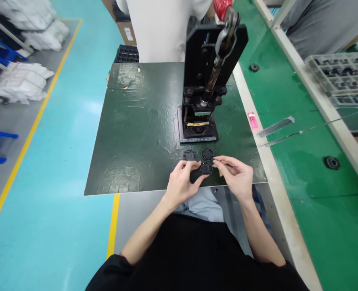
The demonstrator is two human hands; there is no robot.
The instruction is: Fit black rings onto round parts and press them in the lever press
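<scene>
My left hand [182, 178] grips a round black plastic disc [206, 169] by its edge, thumb and finger around it, near the table's front edge. To the right of that disc, my right hand [237, 176] is closed in a pinch. Whatever lies between its fingertips is too small to make out. Just beyond my hands, a second black disc [207, 154] and a third black disc [189, 155] lie on the dark green tabletop [130, 141]. Behind them stands a black hand press [199, 131] with a red-gripped lever and a yellow strip near its base.
On the right runs a green conveyor belt [300, 194] with a pale rail. It carries a round black part [331, 163], another black part [254, 67] and thin metal rods [276, 126]. A clear compartment tray [342, 72] sits beyond. Across the table is a person in white [160, 32].
</scene>
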